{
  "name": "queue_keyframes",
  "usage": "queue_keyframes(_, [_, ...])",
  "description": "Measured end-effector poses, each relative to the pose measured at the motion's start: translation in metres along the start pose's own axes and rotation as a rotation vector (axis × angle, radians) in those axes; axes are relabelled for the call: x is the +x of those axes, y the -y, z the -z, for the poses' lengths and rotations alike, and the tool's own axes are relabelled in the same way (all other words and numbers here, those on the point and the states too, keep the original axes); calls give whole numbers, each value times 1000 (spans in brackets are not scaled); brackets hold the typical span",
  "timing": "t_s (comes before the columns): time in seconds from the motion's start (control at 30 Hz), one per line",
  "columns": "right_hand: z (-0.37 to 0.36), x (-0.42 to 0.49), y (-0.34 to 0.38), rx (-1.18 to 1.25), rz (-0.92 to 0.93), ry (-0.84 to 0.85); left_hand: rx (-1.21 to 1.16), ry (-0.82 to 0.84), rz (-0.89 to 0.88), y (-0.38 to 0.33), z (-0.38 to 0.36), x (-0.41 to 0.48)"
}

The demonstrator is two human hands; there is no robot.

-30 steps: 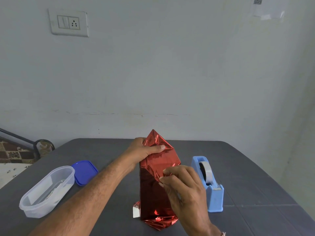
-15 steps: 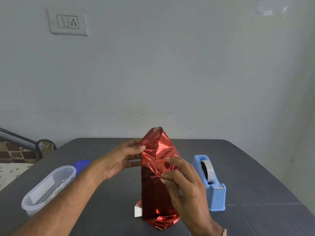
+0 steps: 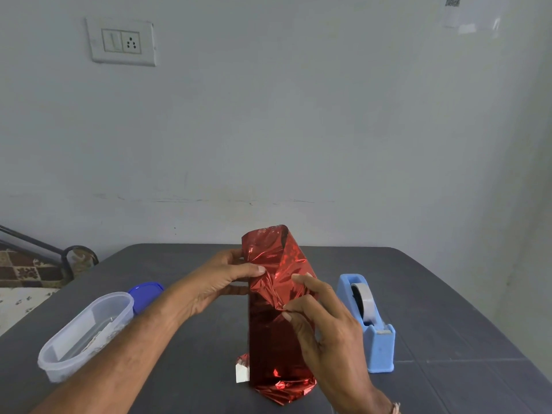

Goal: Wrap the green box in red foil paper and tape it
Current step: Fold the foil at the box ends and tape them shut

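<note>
A tall box stands upright on the dark table, fully covered in shiny red foil paper [image 3: 268,330]; no green shows. The foil's top end stands open and loose above the box. My left hand [image 3: 222,282] holds the upper left side of the foil, thumb on the front. My right hand [image 3: 322,327] pinches a crease of foil at the front right, below the top. Crumpled foil folds lie under the base, with a white underside corner sticking out at the lower left.
A light blue tape dispenser [image 3: 369,322] with a white roll stands just right of the box. A clear oval plastic container [image 3: 85,334] and a blue lid [image 3: 146,294] lie at the left. The grey table [image 3: 448,309] ends near the wall behind.
The pointed folded top of the foil has opened up into a loose upright tube. My left hand slid from the top down to the upper left side; my right hand shifted slightly.
</note>
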State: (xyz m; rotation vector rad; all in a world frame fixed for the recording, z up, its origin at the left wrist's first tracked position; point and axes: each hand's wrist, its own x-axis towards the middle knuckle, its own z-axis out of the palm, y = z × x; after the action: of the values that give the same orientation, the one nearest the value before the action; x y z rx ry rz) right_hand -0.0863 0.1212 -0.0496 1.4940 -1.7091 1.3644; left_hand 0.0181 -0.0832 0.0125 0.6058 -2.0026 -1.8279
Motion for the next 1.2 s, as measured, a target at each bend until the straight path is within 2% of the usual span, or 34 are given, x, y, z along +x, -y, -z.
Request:
queue_keyframes(0.1, [2, 3, 2, 7, -11, -9, 66, -30, 7, -5, -3, 3])
queue_keyframes(0.3, [4, 9, 6, 73, -19, -38, 125, 19, -19, -13, -15, 7])
queue_keyframes(0.47, [10, 16, 6, 70, -11, -102, 102, 6, -12, -12, -19, 7])
queue_keyframes(0.57, [15, 21, 5, 36, -3, -64, 116, -18, -19, -13, -20, 5])
queue_keyframes(0.67, [18, 29, -1, 21, -98, 18, 163, -63, -80, -13, -22, 0])
queue_keyframes(0.77, [21, 30, -13, 120, -253, 69, 42, -133, -174, -5, -25, -12])
queue_keyframes(0.83, [22, 29, -21, 208, -342, 99, -30, -118, -253, 4, -25, -25])
queue_keyframes(0.93, [22, 25, -29, 265, -401, 219, 82, -54, -314, 16, -30, -43])
queue_keyframes(1.07, [34, 40, -28, 295, -292, 286, 227, -88, -392, 15, -30, -47])
queue_keyframes(1.2, [55, 90, -21, 139, -90, 348, 383, -133, -426, -5, -14, -40])
